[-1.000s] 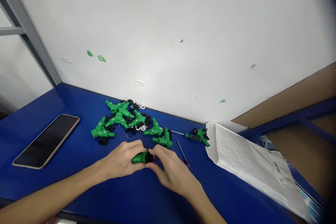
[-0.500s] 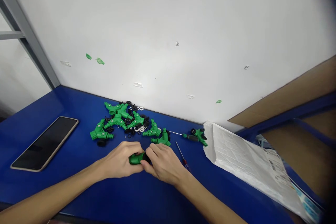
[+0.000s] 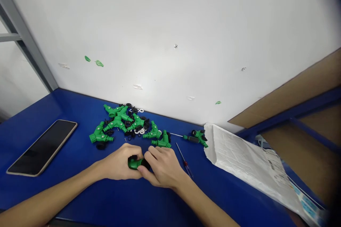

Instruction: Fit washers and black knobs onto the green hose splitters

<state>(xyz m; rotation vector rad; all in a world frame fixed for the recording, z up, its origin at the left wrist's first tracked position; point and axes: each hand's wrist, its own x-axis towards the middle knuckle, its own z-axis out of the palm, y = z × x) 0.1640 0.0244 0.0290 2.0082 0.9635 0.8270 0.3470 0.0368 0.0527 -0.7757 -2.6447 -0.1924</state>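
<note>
Gripping a green, tubular plastic fitting (image 3: 134,164) over the blue tabletop (image 3: 128,204) in the head view, the bare left hand (image 3: 120,163) closes around its body, while the bare right hand (image 3: 163,167), fingers bent, pinches and mostly hides its dark end, and small black parts (image 3: 146,123) among green Y-shaped plastic fittings (image 3: 117,122) are hard to tell apart.

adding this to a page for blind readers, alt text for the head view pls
A person's left hand and right hand hold a green fitting with a black end over a blue tabletop. Beyond them lie more green fittings, black parts and white rings, with two screwdrivers farther right. A phone lies to the left, a white package to the right.
</note>
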